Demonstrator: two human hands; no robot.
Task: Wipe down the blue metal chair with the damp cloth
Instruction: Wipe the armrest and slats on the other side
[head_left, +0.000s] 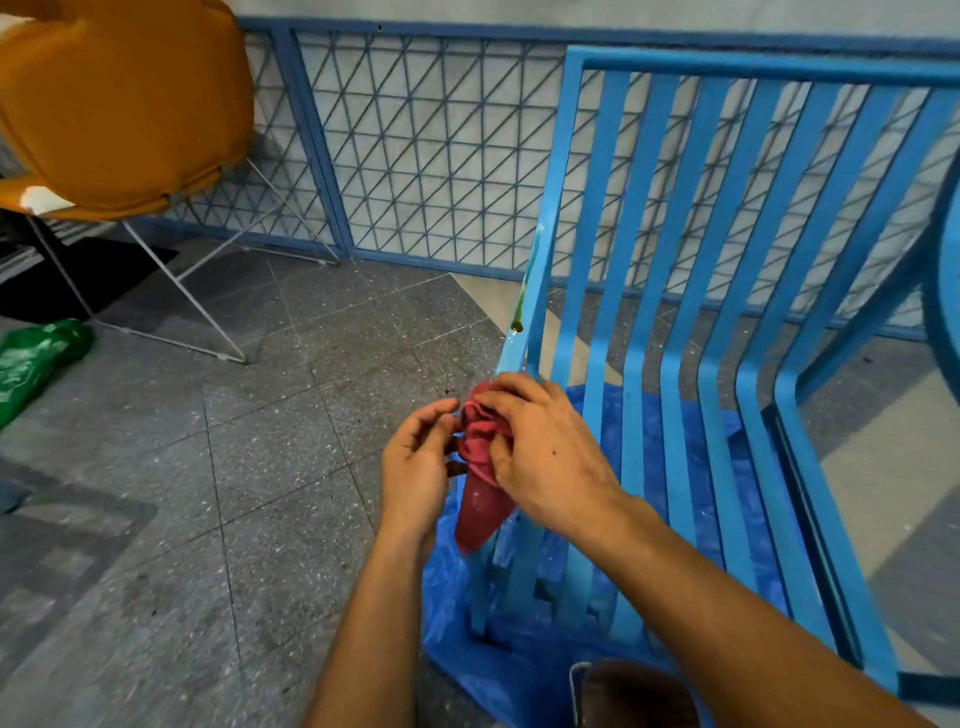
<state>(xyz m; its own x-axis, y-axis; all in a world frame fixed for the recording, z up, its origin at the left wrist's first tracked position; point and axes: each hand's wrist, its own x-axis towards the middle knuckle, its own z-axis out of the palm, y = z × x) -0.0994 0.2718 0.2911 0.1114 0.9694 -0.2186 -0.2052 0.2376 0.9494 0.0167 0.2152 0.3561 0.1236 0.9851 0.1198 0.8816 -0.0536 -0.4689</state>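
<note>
The blue metal chair (670, 270) with slatted back and seat fills the right half of the head view. A bunched red cloth (480, 493) hangs at the chair's left front edge, below its armrest bar. My right hand (545, 452) grips the top of the cloth from the right, fingers curled over it. My left hand (415, 462) is at the cloth's left side, fingertips touching the bunched top. The lower tail of the cloth dangles free over the seat's left edge.
An orange chair (119, 104) on thin white legs stands at the upper left. A blue mesh railing (415, 156) runs behind both chairs. A blue plastic sheet (498, 670) lies under the blue chair; a green bag (31, 364) lies at left on grey tiles.
</note>
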